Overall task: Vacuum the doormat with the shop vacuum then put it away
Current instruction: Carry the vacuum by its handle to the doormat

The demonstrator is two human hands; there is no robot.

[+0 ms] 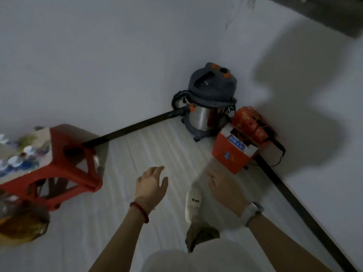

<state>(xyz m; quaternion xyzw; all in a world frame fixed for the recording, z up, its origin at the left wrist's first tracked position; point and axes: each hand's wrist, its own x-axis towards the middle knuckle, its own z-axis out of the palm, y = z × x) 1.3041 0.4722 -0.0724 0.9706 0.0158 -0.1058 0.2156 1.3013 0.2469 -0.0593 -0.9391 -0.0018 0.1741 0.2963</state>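
Note:
The shop vacuum (210, 103), grey-topped with a steel drum and orange buttons, stands in the room's corner against the white walls. Its black wand (135, 128) runs along the floor to the left, its far end tucked under a red stool. My left hand (152, 183) hovers over the pale floor with relaxed fingers, holding nothing. My right hand (224, 187), blurred by motion, is also stretched forward with loose fingers and holds nothing. Both hands are well short of the vacuum. No doormat is in view.
A red plastic stool (72, 160) stands at the left, with bottles and cups behind it. Orange boxes (235, 146) sit right of the vacuum against the wall. A dark baseboard (294, 203) runs along the right wall. My white slipper (193, 203) is on the floor.

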